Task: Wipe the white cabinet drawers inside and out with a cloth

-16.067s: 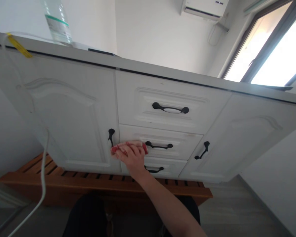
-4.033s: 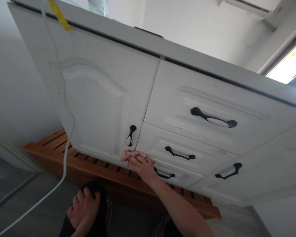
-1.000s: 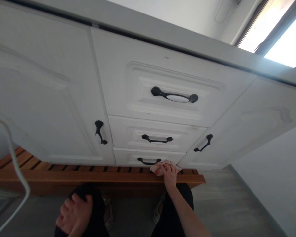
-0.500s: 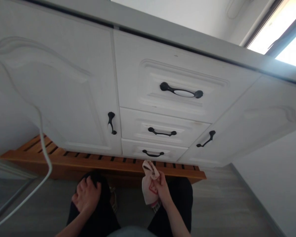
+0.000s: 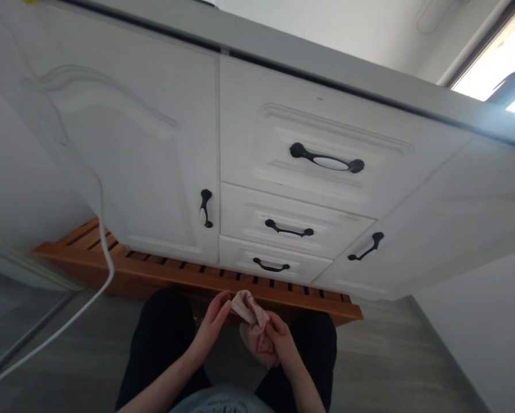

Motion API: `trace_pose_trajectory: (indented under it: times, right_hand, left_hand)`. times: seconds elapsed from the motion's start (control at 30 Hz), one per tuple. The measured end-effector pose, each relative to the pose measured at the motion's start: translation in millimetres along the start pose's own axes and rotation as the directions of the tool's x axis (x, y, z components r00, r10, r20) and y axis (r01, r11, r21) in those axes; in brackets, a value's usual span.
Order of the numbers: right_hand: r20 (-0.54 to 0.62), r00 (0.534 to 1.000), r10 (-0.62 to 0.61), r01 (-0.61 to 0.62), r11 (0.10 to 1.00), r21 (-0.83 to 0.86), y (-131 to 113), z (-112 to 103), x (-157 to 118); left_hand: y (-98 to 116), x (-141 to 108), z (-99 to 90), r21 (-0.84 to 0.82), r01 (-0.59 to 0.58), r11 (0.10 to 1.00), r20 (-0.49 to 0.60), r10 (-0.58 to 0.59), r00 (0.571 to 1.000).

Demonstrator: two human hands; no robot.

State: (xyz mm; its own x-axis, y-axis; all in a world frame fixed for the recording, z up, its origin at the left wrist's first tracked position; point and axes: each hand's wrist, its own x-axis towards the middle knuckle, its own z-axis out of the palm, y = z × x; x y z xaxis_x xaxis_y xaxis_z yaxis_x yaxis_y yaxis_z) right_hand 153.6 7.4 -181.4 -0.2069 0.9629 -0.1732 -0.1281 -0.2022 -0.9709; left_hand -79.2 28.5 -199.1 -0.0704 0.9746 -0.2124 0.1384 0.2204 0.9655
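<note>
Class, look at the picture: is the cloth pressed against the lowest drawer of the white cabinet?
No: the pink cloth is held between both hands above the knees, clear of the lowest drawer.

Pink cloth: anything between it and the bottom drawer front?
Nothing visible. The pink cloth is bunched between the right hand and left hand, above the knees. The gap up to the bottom drawer holds only the wooden slatted platform edge below the drawer, not across its front.
</note>
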Motion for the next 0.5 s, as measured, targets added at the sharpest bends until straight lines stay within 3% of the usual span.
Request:
trace_pose_trajectory:
  times: [0.13, 0.33, 0.43, 0.5]
  right_hand:
    - [0.056, 0.997, -0.053, 0.059, 0.992, -0.111, -10, 5, 6]
    - [0.055, 0.991, 0.118, -0.118, 0.993, -0.009, -5, 15, -13]
    - [0.091, 0.995, 0.052, -0.034, 0.981, -0.194, -7, 30, -23]
    - [0.041, 0.999, -0.005, 0.019, 0.940, -0.340, -10, 42, -25]
  left_hand:
    - [34, 5, -10.5, -0.074, 0.009, 0.997, 0.139, 0.002, 0.990]
    - [56, -14, -1.5, -0.024, 0.030, 0.999, 0.178, -0.025, 0.984]
    - [62, -28, 11.5, 0.008, -0.007, 1.000, 0.169, 0.005, 0.986]
    - [66, -32, 15.5, 0.041, -0.080, 0.996, 0.178, 0.071, 0.981]
